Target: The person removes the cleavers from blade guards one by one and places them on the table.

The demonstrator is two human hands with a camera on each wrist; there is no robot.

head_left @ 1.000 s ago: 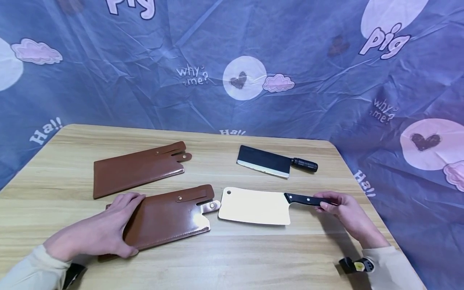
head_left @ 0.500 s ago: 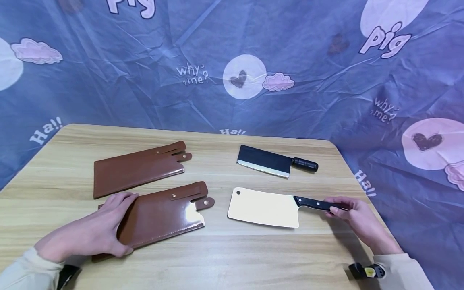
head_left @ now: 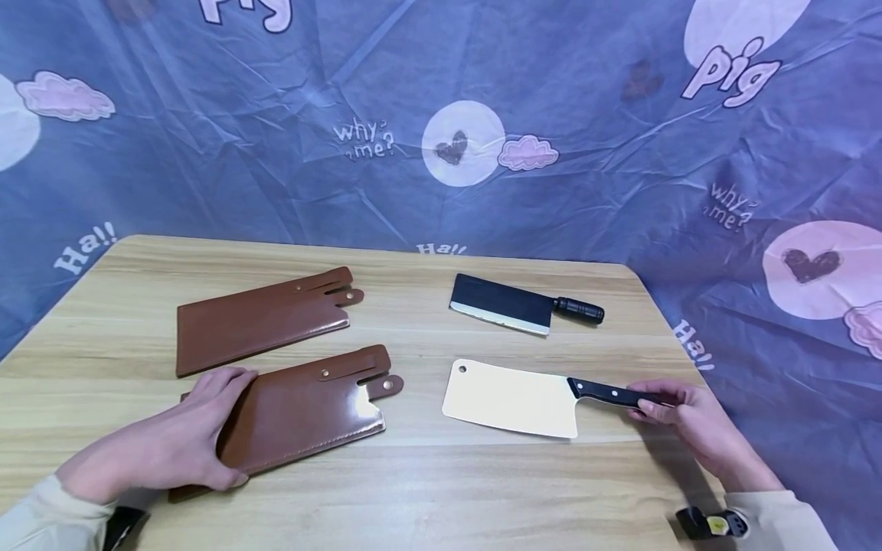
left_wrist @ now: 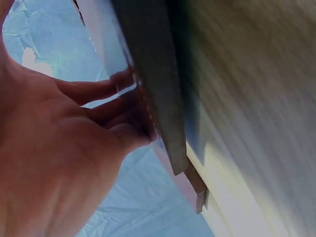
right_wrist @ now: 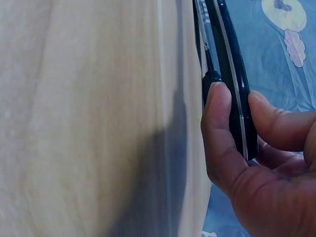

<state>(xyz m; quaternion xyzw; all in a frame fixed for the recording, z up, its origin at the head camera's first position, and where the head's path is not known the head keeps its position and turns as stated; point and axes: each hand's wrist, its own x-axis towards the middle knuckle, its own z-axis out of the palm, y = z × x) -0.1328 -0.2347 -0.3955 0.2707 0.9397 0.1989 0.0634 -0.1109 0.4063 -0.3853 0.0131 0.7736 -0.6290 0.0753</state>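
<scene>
In the head view, my right hand pinches the black riveted handle end of a cleaver with a pale, bright blade and a hole at its far corner. The right wrist view has thumb and fingers on opposite sides of that handle. My left hand spans a brown leather knife sheath, thumb along the near edge and fingers over the far one. The sheath's strap end points right, toward the blade but apart from it. In the left wrist view, fingertips of the left hand touch the sheath.
Behind lies a second brown sheath, flat, its strap also to the right. A black-bladed cleaver with a ribbed black handle rests at the back right. The wooden table ends at a printed blue cloth.
The pale cleaver has moved right and slightly nearer with my right hand. My left hand and its sheath have shifted a little left, widening the gap between sheath and blade.
</scene>
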